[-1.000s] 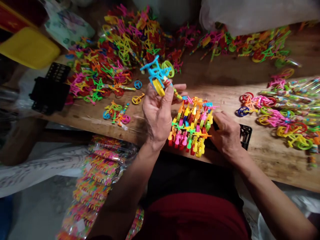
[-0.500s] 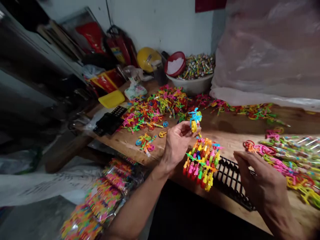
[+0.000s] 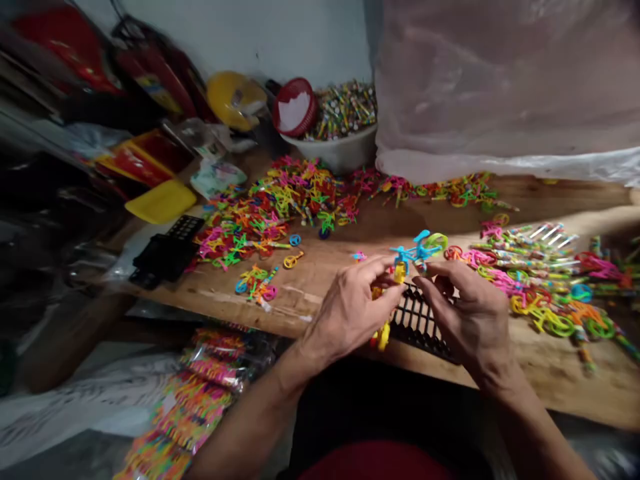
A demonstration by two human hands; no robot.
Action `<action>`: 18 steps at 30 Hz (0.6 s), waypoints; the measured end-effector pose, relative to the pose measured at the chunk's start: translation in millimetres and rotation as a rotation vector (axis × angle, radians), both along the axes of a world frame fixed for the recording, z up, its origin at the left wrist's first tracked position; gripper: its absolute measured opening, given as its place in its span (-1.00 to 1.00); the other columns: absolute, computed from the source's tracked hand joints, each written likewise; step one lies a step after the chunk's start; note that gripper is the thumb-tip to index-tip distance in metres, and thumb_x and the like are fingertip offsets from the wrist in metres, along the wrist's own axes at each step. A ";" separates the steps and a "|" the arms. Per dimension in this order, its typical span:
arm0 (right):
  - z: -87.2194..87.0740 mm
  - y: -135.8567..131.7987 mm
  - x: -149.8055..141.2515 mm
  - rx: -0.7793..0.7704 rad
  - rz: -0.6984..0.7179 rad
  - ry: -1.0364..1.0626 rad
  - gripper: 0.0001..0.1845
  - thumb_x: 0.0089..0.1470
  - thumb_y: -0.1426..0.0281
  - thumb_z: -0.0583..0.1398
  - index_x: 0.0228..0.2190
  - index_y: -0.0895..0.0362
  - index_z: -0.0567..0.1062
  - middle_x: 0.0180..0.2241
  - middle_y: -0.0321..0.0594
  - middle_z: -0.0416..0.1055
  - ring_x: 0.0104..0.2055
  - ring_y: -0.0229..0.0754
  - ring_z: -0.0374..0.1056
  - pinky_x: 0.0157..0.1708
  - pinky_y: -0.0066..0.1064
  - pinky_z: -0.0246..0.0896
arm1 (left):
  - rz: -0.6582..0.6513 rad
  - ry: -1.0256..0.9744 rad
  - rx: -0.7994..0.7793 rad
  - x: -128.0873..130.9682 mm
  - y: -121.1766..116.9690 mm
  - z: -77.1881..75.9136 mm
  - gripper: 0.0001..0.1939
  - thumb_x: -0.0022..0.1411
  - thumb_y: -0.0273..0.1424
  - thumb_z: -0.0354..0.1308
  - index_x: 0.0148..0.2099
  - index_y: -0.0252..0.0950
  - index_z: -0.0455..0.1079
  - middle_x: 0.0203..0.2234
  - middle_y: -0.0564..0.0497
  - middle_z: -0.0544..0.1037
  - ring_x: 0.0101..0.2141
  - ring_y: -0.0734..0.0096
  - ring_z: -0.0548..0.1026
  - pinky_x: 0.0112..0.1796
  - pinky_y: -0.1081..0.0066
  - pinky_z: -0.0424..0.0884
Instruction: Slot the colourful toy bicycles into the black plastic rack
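The blue toy bicycle (image 3: 419, 252) is held near the black grid tray (image 3: 420, 315) by the left hand (image 3: 350, 310); the right hand's (image 3: 467, 317) grip cannot be determined. The yellow wheel (image 3: 401, 272) could be dislodged by uneven finger pressure.

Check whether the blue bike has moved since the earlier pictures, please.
Yes: the blue bike has moved to the right, farther from the loose blue wheel on the table and nearer the right hand.
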State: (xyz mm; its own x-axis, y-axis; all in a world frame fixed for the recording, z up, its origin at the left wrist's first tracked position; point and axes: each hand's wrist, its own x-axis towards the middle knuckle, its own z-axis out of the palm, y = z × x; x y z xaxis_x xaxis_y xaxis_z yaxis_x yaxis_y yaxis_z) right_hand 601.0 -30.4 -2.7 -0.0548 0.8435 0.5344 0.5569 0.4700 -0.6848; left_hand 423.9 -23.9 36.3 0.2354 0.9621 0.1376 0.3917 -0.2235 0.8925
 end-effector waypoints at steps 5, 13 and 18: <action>-12.7 -17.8 12.7 -0.319 0.074 0.285 -0.88 0.13 0.30 0.30 -0.35 0.10 0.53 -0.43 -0.28 0.49 -0.45 -0.25 0.37 -0.46 -0.43 0.30 | -0.053 -0.021 -0.078 2.2 -4.2 3.6 -0.62 0.19 -0.37 0.31 0.07 -0.25 0.52 -0.15 -0.06 0.64 -0.20 0.22 0.60 -0.18 0.35 0.55; -1.5 -35.8 27.5 -0.535 0.286 0.305 -0.68 0.07 0.10 0.36 -0.42 0.12 0.59 -0.51 -0.28 0.50 -0.44 -0.19 0.44 -0.45 -0.42 0.38 | -0.498 -0.087 -0.275 3.4 12.1 7.8 -0.80 0.26 -0.53 0.19 -0.10 -0.34 0.58 -0.35 0.06 0.62 -0.34 0.45 0.57 -0.30 0.49 0.50; -17.8 -64.9 38.9 -0.348 0.117 -0.036 -0.83 0.21 0.27 0.26 -0.31 0.07 0.63 -0.40 -0.24 0.57 -0.39 -0.19 0.47 -0.39 -0.41 0.36 | -0.477 0.045 -0.191 -1.3 9.8 17.7 -0.68 0.32 -0.49 0.17 0.11 -0.27 0.48 -0.06 0.06 0.62 -0.09 0.33 0.60 -0.10 0.34 0.57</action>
State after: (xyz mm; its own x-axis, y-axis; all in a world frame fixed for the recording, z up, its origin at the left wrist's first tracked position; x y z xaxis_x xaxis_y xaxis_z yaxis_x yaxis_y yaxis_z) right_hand 639.9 -95.3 -20.5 -0.1754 0.9612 0.2130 0.5393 0.2748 -0.7960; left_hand 422.6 -14.2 54.0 0.6559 0.7532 -0.0501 0.3245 -0.2214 0.9196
